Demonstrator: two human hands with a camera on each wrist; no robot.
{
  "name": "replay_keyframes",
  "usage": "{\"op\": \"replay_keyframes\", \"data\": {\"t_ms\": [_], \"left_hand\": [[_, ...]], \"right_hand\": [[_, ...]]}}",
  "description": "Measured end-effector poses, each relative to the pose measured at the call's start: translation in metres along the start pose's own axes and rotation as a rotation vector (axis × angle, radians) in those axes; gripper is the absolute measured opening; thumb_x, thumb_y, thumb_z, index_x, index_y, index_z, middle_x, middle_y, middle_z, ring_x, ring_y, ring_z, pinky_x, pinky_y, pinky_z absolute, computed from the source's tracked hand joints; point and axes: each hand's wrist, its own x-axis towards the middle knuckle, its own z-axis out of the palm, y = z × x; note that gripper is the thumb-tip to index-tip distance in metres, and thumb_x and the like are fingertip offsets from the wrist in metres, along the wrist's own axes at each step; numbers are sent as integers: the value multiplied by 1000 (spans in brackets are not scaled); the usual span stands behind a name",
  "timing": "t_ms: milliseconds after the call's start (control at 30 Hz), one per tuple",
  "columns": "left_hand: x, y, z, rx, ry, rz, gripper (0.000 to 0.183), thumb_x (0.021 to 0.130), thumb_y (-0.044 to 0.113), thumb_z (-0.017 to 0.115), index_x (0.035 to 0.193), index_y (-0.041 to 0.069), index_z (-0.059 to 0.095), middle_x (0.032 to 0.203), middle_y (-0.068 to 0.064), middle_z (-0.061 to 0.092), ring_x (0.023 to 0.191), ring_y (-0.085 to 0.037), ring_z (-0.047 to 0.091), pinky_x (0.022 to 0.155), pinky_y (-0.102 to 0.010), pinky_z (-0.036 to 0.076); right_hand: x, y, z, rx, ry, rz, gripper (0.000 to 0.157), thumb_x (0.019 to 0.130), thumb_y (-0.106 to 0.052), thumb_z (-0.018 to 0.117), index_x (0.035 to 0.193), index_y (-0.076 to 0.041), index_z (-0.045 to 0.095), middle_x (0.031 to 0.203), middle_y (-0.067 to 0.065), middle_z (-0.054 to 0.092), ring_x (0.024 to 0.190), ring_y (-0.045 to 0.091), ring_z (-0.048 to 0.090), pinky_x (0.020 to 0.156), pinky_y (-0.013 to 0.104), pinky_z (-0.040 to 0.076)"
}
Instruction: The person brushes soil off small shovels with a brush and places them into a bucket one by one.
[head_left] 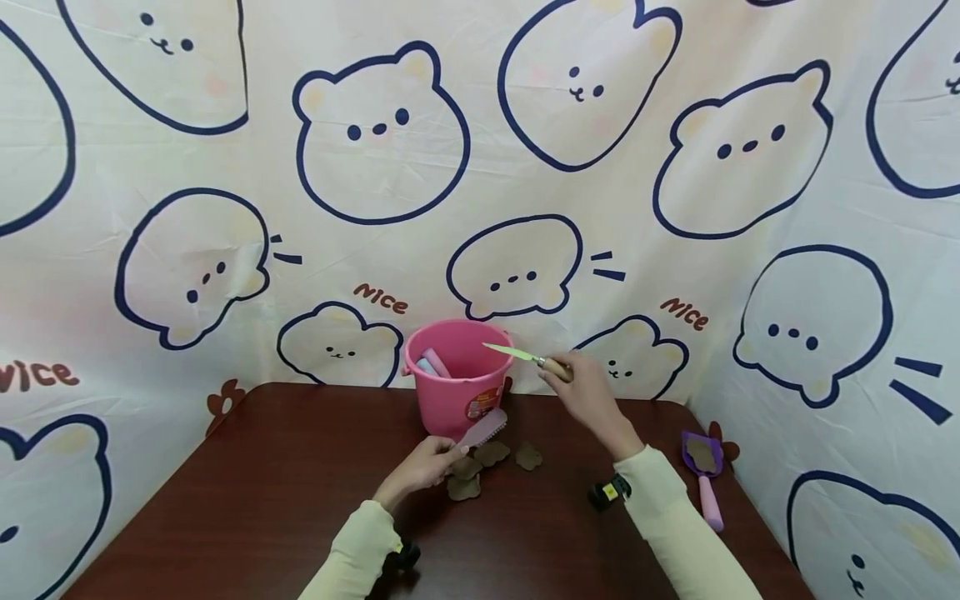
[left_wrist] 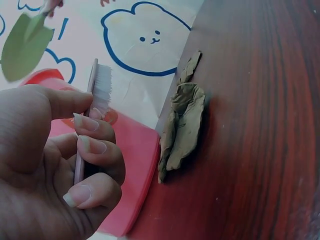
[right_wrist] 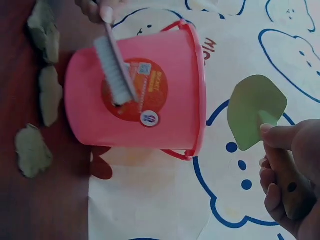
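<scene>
My left hand [head_left: 422, 468] grips the handle of a pale pink brush [head_left: 483, 427] with white bristles, held in front of the pink bucket [head_left: 457, 404]. In the right wrist view, the brush overlaps the bucket's round orange label [right_wrist: 150, 82]. My right hand [head_left: 588, 398] holds a small green trowel [right_wrist: 257, 112] by its wooden handle, the blade over the bucket's right rim in the head view. Inside the bucket lie a pink and a light blue item [head_left: 433, 363]. Flat, ragged brown pieces [head_left: 463, 487] lie on the table below the brush, one [head_left: 528, 456] apart on the right.
At the right side of the dark wood table [head_left: 300, 492] lies a purple dustpan [head_left: 703, 458] with a pink handle, a brown piece in it. A cream cloth [head_left: 420, 250] printed with bear faces hangs behind the bucket and along both sides.
</scene>
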Motion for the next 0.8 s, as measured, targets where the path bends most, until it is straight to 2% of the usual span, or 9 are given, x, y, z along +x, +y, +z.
{"op": "replay_keyframes", "data": {"t_ms": [167, 400, 533, 800], "left_hand": [[0, 1, 4, 10, -22, 8, 43, 106, 30, 54, 94, -12, 57, 62, 2, 45, 51, -11, 39, 51, -26, 35], [-1, 1, 6, 2, -38, 2, 40, 106, 31, 55, 97, -8, 61, 64, 1, 47, 53, -12, 41, 51, -26, 36], [0, 0, 9, 0, -44, -8, 38, 106, 32, 55, 94, -3, 62, 65, 1, 48, 54, -12, 41, 52, -27, 37], [-2, 3, 13, 14, -52, -17, 42, 106, 33, 55, 91, -6, 62, 63, 1, 47, 52, -11, 40, 50, -26, 35]], "right_hand": [[31, -6, 2, 11, -73, 48, 21, 94, -18, 75, 110, -6, 68, 98, 10, 68, 77, 22, 58, 67, 33, 52], [64, -17, 22, -27, -181, 63, 21, 93, -15, 73, 109, -4, 66, 99, 11, 67, 81, 22, 60, 68, 31, 54], [78, -22, 35, -50, -232, 71, 17, 94, -15, 73, 105, -3, 68, 93, 8, 68, 76, 20, 62, 62, 27, 53], [93, -24, 59, -108, -271, 58, 13, 96, -12, 71, 97, 0, 74, 84, 9, 70, 66, 18, 61, 57, 24, 50]]}}
